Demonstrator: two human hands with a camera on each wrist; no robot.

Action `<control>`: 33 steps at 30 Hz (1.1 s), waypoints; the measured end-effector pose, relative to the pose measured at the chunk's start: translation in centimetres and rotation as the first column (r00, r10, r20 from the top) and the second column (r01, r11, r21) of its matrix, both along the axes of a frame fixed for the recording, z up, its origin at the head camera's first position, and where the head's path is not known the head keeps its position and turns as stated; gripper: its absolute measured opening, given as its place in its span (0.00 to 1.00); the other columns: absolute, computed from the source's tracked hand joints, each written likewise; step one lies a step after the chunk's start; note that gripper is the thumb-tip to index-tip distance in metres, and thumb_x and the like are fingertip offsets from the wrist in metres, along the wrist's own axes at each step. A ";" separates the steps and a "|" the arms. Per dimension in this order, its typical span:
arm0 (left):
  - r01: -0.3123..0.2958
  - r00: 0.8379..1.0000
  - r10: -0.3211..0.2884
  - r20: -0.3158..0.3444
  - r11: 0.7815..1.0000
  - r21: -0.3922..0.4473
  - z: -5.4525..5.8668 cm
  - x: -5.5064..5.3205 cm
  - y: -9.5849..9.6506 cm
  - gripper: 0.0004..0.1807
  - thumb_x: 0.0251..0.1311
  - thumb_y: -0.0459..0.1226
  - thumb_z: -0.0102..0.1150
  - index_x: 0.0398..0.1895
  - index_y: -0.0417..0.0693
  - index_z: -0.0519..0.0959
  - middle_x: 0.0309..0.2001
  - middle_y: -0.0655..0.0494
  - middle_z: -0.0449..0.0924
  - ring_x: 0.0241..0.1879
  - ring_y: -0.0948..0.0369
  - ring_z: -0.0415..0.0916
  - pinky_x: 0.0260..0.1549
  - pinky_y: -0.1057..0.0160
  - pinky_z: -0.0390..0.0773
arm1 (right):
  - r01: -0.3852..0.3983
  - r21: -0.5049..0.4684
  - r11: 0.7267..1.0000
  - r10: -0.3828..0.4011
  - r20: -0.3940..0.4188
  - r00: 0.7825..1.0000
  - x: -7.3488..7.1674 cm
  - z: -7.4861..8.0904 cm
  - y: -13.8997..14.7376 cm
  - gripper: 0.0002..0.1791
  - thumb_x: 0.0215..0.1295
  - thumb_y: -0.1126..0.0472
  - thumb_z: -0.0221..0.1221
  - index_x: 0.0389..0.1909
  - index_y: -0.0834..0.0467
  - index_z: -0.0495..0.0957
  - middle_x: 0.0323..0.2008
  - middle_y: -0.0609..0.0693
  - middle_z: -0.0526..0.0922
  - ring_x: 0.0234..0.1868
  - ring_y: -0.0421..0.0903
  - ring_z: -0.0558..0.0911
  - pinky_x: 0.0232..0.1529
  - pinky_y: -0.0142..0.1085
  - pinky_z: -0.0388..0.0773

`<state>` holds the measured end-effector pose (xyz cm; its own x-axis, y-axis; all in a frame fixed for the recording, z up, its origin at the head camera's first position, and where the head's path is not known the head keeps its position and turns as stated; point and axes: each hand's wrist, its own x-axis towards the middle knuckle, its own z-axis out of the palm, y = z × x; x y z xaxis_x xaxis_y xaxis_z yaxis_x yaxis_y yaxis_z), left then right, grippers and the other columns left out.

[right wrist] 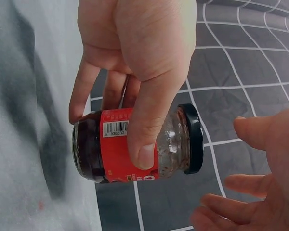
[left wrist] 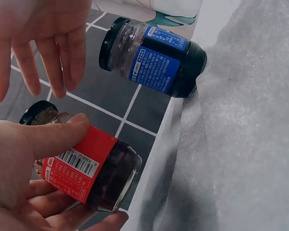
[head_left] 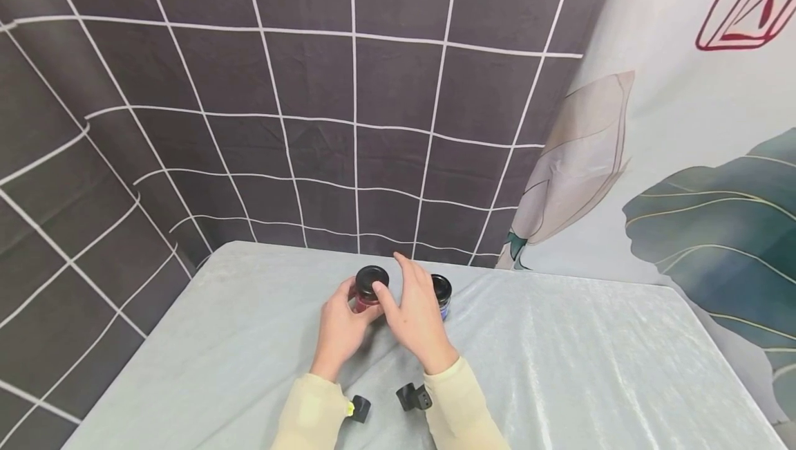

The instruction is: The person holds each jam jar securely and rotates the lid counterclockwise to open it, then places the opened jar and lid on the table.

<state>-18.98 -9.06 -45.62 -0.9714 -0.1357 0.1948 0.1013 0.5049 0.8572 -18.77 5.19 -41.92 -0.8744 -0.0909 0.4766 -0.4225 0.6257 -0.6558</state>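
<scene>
My left hand [head_left: 340, 325] grips a glass jar with a red label [left wrist: 82, 161], its thumb across the label and its fingers around the far side. The jar has a black lid [head_left: 372, 282] and dark contents, and it is held just above the cloth. Beside the lid, my right hand [head_left: 415, 312] has its fingers extended and holds nothing; in the right wrist view a gap separates its fingers from the lid. A second jar, with a blue label [left wrist: 156, 62] and a black lid, stands on the table behind the right hand, partly hidden in the head view.
A pale grey cloth covers the table [head_left: 560, 367]. Behind it hangs a dark curtain with white grid lines [head_left: 317, 146], and a leaf-patterned drape [head_left: 622, 229] hangs at the right. Black camera mounts [head_left: 413, 397] sit at both wrists.
</scene>
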 end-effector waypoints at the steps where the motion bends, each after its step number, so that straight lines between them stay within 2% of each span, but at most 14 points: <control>1: 0.001 1.000 -0.001 -0.003 1.000 -0.004 0.0 0.0 0.0 0.37 0.52 0.42 0.77 0.64 0.36 0.73 0.57 0.40 0.81 0.60 0.44 0.76 0.58 0.43 0.75 | 0.001 -0.003 1.000 -0.001 0.000 1.000 0.0 0.0 0.0 0.32 0.72 0.50 0.58 0.68 0.66 0.68 0.64 0.63 0.74 0.68 0.60 0.69 0.68 0.55 0.65; 13: 0.012 1.000 -0.012 -0.012 1.000 -0.010 0.2 0.3 0.1 0.34 0.53 0.40 0.75 0.63 0.38 0.75 0.57 0.39 0.80 0.61 0.44 0.75 0.58 0.43 0.74 | 0.001 -0.037 0.999 0.000 0.022 1.000 0.4 0.3 -0.4 0.32 0.74 0.47 0.55 0.68 0.64 0.69 0.64 0.62 0.74 0.68 0.59 0.69 0.67 0.55 0.65; 21: 0.023 0.999 -0.024 -0.039 1.000 -0.014 0.4 0.3 -0.1 0.33 0.52 0.39 0.76 0.61 0.38 0.76 0.56 0.41 0.82 0.61 0.44 0.75 0.60 0.43 0.73 | 0.008 -0.036 0.999 -0.008 -0.003 1.000 0.3 0.2 -0.5 0.31 0.74 0.47 0.55 0.67 0.66 0.70 0.61 0.62 0.76 0.66 0.59 0.71 0.66 0.54 0.67; 33: -0.018 0.996 0.015 -0.083 0.999 -0.033 0.5 0.5 -0.6 0.33 0.49 0.38 0.77 0.59 0.38 0.75 0.53 0.43 0.82 0.58 0.46 0.77 0.59 0.44 0.73 | 0.024 -0.039 0.999 -0.024 0.018 1.000 0.5 0.0 -1.1 0.32 0.74 0.46 0.55 0.66 0.66 0.70 0.58 0.62 0.77 0.62 0.58 0.73 0.63 0.53 0.70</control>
<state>-18.44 -9.68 -45.09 -0.9496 -0.1435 0.2787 0.1623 0.5357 0.8287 -18.31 4.11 -41.88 -0.8843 -0.0510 0.4642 -0.3959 0.6089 -0.6873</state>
